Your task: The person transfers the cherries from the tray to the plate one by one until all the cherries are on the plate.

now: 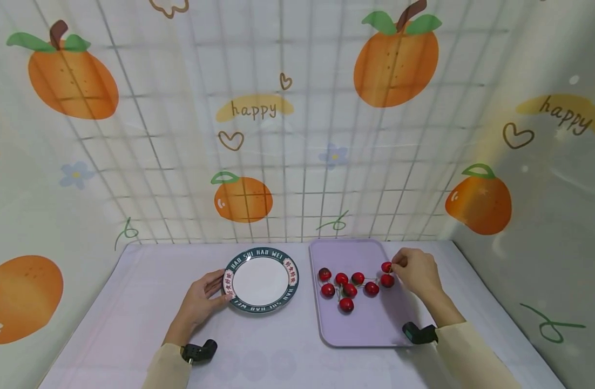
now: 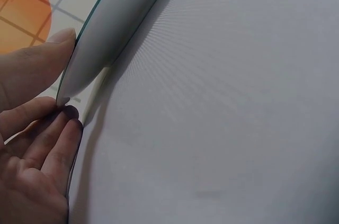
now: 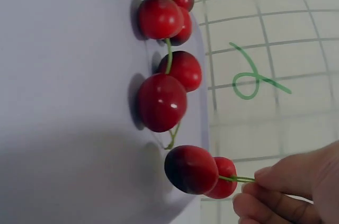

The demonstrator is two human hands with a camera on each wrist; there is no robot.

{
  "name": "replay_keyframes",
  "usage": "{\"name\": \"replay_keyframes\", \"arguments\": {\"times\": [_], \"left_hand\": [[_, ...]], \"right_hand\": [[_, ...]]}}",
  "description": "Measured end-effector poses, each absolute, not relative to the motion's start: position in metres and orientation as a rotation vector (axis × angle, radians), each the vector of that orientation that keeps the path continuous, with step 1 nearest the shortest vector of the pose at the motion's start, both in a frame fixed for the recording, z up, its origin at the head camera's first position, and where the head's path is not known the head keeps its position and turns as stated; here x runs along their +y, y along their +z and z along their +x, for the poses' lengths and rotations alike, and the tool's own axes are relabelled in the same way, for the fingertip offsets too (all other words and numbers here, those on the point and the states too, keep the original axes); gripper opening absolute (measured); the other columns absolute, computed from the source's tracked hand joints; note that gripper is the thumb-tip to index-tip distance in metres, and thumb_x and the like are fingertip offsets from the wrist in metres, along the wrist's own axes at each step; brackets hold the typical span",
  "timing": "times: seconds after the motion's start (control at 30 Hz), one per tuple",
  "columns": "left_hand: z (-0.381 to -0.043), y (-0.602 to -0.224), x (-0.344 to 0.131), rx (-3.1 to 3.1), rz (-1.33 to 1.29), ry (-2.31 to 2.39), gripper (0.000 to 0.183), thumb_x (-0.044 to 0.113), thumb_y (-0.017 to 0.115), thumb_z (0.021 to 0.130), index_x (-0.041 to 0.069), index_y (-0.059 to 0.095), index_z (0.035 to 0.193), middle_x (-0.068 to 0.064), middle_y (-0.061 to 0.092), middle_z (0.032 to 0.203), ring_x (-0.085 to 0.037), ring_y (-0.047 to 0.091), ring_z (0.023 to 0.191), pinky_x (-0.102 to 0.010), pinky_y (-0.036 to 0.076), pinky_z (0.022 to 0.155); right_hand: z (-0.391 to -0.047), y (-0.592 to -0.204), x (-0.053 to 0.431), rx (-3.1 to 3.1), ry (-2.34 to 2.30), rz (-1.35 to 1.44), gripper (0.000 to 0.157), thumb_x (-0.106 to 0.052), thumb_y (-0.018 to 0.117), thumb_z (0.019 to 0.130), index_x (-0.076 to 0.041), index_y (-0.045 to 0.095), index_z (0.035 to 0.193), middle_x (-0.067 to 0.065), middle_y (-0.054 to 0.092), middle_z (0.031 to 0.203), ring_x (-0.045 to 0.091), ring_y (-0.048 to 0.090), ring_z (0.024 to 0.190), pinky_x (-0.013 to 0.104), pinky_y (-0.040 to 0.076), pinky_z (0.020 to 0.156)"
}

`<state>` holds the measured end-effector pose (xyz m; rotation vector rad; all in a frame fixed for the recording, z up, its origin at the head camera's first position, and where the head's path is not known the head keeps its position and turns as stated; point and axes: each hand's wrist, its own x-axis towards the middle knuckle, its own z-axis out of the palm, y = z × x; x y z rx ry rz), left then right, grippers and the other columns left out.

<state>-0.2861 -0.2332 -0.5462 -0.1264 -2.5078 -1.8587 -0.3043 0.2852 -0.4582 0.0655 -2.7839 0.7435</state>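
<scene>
A round plate (image 1: 260, 281) with a white middle and a dark green, lettered rim lies left of centre in the head view. My left hand (image 1: 201, 302) grips its left edge, and the left wrist view has the thumb (image 2: 62, 36) on one side of the plate's rim (image 2: 98, 44) and fingers at the other. Over the tray's right side, my right hand (image 1: 418, 272) pinches the green stems (image 3: 241, 179) of a pair of red cherries (image 3: 192, 170). These cherries look slightly raised from the tray. Several other cherries (image 1: 349, 290) with stems lie together to their left.
The lilac tray (image 1: 360, 327) stands right of the plate, with a narrow gap between them. Both are on a pale tabletop (image 1: 258, 346). A curtain-like backdrop (image 1: 307, 124) printed with oranges and grid lines rises behind the table and at both sides.
</scene>
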Motion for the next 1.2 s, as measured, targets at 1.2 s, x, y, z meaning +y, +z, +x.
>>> {"name": "replay_keyframes", "arguments": {"times": [1.2], "left_hand": [[-0.289, -0.549, -0.233, -2.521, -0.117, -1.754, 0.075, 0.002, 0.09, 0.08, 0.0, 0.056, 0.147, -0.021, 0.051, 0.154, -0.041, 0.049, 0.144, -0.045, 0.042, 0.122]], "right_hand": [[-0.299, -0.399, 0.212, -2.586, 0.878, 0.173, 0.003, -0.004, 0.074, 0.094, -0.001, 0.074, 0.093, 0.011, 0.075, 0.08, 0.027, 0.068, 0.075, 0.031, 0.053, 0.06]]}}
